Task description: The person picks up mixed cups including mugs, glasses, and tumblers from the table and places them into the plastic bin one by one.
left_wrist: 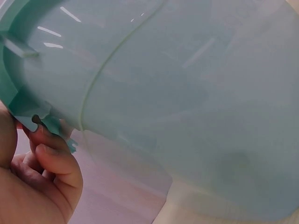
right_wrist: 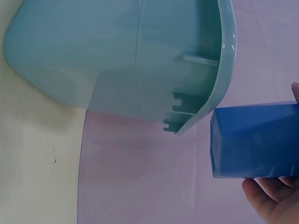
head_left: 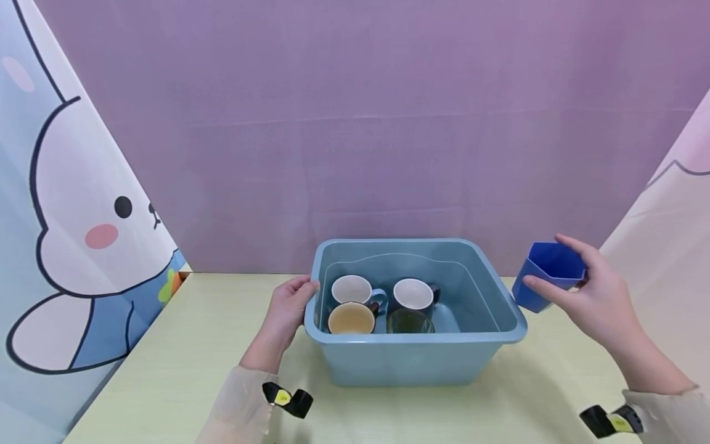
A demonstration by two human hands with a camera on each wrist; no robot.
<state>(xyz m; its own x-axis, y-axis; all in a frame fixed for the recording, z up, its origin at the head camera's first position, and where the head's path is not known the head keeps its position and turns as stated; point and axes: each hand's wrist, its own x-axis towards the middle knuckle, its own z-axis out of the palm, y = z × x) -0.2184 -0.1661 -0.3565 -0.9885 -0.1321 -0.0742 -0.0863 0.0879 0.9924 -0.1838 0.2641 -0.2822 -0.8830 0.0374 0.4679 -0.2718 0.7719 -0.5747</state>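
Note:
A light-blue plastic tub (head_left: pixel 410 361) stands on the table with several cups inside. My left hand (head_left: pixel 286 308) grips its left rim; in the left wrist view the curled fingers (left_wrist: pixel 58 161) hook under that rim. My right hand (head_left: pixel 599 296) holds a dark-blue angular cup (head_left: pixel 540 277) between thumb and fingers, tilted, just off the tub's right rim. From the right wrist, the blue cup (right_wrist: pixel 257 140) shows its flat sides close to the rim. In the tub are a white mug with a blue handle (head_left: pixel 352 288), a tan-lined mug (head_left: pixel 351 319), a dark mug (head_left: pixel 413 294) and a dark-green glass (head_left: pixel 410 322).
The pale wooden table (head_left: pixel 183 357) extends left and right of the tub. A purple cloth (head_left: pixel 388 123) hangs behind it. At the left is a curtain with a cartoon animal (head_left: pixel 94 203), and at the right a pale curtain (head_left: pixel 671 277).

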